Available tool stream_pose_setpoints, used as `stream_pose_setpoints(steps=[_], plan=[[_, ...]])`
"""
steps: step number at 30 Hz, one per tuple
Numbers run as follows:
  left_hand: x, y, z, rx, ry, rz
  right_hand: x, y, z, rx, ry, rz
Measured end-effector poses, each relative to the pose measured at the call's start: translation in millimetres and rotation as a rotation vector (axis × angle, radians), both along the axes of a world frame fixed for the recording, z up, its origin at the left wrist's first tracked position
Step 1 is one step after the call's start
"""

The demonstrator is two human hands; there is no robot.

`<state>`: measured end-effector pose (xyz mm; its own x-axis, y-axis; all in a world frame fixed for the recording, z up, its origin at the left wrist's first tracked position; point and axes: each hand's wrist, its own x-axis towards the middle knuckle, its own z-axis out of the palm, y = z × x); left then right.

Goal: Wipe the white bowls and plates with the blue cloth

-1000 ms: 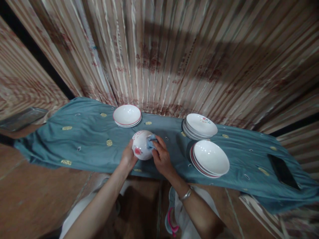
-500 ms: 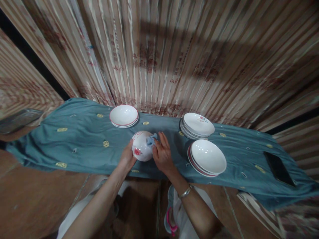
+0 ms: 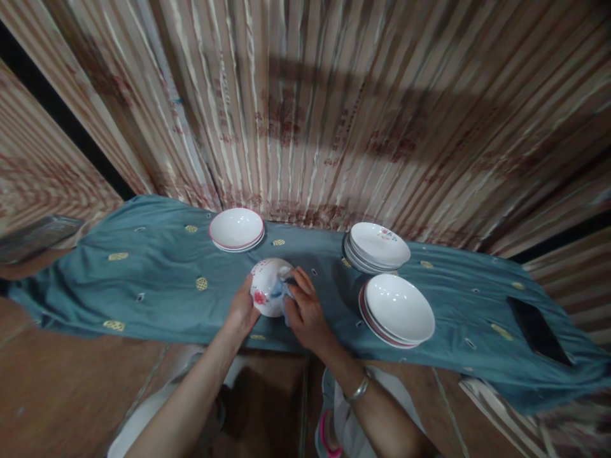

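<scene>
A white bowl (image 3: 263, 280) with red flowers on its outside is held above the cloth-covered table, its outer side facing up towards me. My left hand (image 3: 242, 308) is closed on the bowl's left edge. In my right hand (image 3: 305, 310) is a light blue cloth (image 3: 279, 289), pressed against the bowl's right side. The fingers of that hand are bent over the cloth and hide part of it. Beyond the bowl, a small stack of red-rimmed white bowls (image 3: 237, 229) sits at the back left.
To the right stand a stack of floral white plates (image 3: 379, 245) and, nearer me, a stack of white bowls (image 3: 400, 308). A black phone (image 3: 537, 329) lies at the right end of the teal tablecloth (image 3: 162, 280). A striped curtain (image 3: 305, 114) hangs right behind the table.
My right hand has moved the cloth left and down across the bowl's outside. More of the cloth now shows on the bowl. My left hand keeps its hold.
</scene>
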<state>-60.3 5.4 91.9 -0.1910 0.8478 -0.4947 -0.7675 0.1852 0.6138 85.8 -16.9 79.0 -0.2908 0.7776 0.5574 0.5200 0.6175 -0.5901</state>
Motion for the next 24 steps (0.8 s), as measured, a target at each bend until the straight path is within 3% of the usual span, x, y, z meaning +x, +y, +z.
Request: stream_pose_setpoints(steps=[13, 24], plan=[[0.1, -2.2, -5.2, 0.075, 0.060, -0.031, 5.4, 11.4, -6.9, 0.074, -0.116, -0.161], [1.5, -0.8, -5.4, 0.070, 0.045, -0.031, 4.7, -2.0, 9.3, 0.056, -0.018, -0.027]])
